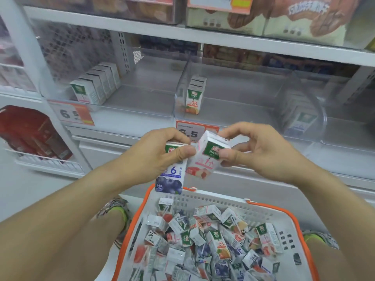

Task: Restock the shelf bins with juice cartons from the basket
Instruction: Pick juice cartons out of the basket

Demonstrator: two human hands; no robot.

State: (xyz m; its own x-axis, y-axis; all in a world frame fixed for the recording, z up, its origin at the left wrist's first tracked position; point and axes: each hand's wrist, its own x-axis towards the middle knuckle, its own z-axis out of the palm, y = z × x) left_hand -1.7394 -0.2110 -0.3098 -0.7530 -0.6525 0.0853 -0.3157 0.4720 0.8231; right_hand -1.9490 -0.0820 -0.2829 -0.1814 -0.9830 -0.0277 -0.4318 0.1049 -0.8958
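My left hand (162,153) grips a blueberry juice carton (171,179), upright, above the basket's far rim. Beside it, my right hand (249,151) pinches a pink peach carton (205,161), tilted and touching the blueberry one. Below them stands a white basket with an orange rim (229,201), full of several mixed juice cartons (215,242). On the shelf ahead are clear bins: the left bin (142,106) holds a row of pink cartons (95,86), the middle bin (233,110) a short row of orange cartons (194,96), the right bin (316,110) blueberry cartons (300,120).
Price tags (77,114) hang on the shelf edge. The shelf above (182,31) carries boxed snacks. Red boxes (32,134) sit on a wire rack at the left. My shoes (115,211) stand on either side of the basket.
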